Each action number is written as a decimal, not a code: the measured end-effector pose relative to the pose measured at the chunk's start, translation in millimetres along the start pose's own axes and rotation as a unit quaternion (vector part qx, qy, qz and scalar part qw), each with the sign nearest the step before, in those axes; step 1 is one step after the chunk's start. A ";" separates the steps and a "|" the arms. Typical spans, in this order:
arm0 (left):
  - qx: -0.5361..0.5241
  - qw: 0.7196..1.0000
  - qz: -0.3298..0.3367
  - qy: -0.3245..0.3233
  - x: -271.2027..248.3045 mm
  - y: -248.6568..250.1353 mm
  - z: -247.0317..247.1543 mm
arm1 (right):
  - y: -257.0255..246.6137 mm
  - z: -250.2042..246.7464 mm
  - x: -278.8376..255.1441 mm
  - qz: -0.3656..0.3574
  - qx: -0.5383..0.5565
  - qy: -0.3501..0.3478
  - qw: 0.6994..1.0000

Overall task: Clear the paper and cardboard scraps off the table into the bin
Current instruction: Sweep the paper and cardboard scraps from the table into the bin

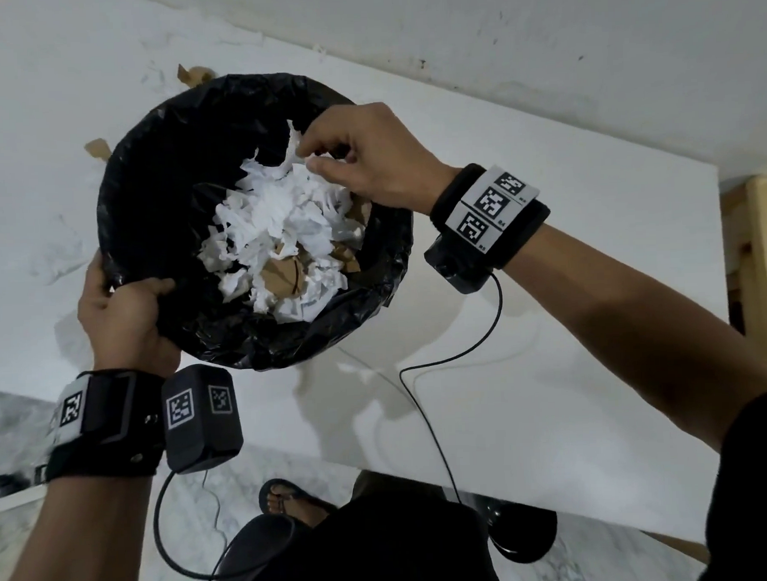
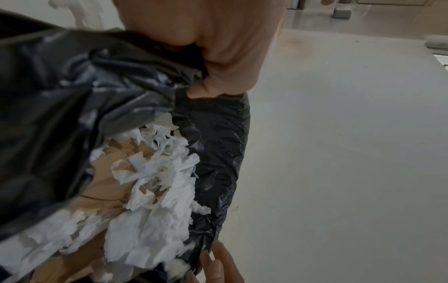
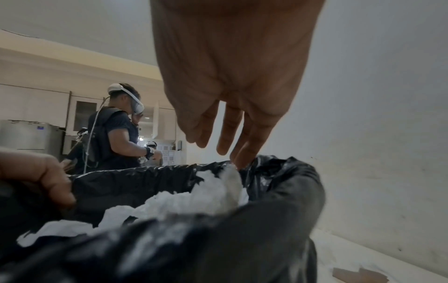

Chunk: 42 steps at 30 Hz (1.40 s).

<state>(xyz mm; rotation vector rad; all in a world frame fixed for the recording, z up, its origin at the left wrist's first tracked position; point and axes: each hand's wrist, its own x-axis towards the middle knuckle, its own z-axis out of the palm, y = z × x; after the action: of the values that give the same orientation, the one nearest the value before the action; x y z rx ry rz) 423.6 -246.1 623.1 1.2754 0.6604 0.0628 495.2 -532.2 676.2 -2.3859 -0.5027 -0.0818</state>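
Bin (image 1: 160,176), lined with a black plastic bag (image 1: 364,291), is held tilted over the white worktop (image 1: 570,327), mouth facing the head camera. Left hand (image 1: 121,308) grips the near-left rim, thumb curled over the liner edge, fingers under it. Right hand (image 1: 364,156) hovers at the far-right rim, just above the contents; thumb and fingertips are drawn together on a strip of white paper (image 1: 296,147) that stands up out of the pile. In the right wrist view the fingers (image 3: 244,153) point down and meet that strip at the liner edge.

Torn white paper scraps (image 1: 279,224) fill the bin's middle, with brown cardboard pieces (image 1: 283,274) mixed in toward the near side. Outside the bin, cardboard scraps (image 1: 196,75) lie on the worktop past the far rim, another (image 1: 96,148) at the left rim, and white scraps (image 1: 63,253) toward the worktop's left edge.
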 end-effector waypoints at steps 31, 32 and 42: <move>0.008 0.999 -0.046 0.002 44.5 48.8 -55.0 | 110.6 19.0 30.0 0.327 -0.140 0.054 0.933; 0.010 0.999 -0.048 0.001 50.3 49.6 -48.8 | 118.3 23.4 36.8 0.330 -0.146 0.039 0.932; 0.029 0.999 -0.043 -0.007 101.0 51.7 0.4 | 202.6 61.9 95.4 0.351 -0.204 -0.109 0.908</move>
<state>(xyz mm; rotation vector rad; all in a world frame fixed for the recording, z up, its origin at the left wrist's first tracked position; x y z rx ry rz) 522.1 -190.1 626.9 1.3006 0.7091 -0.0372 655.1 -600.0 521.9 -2.8566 0.3381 0.4474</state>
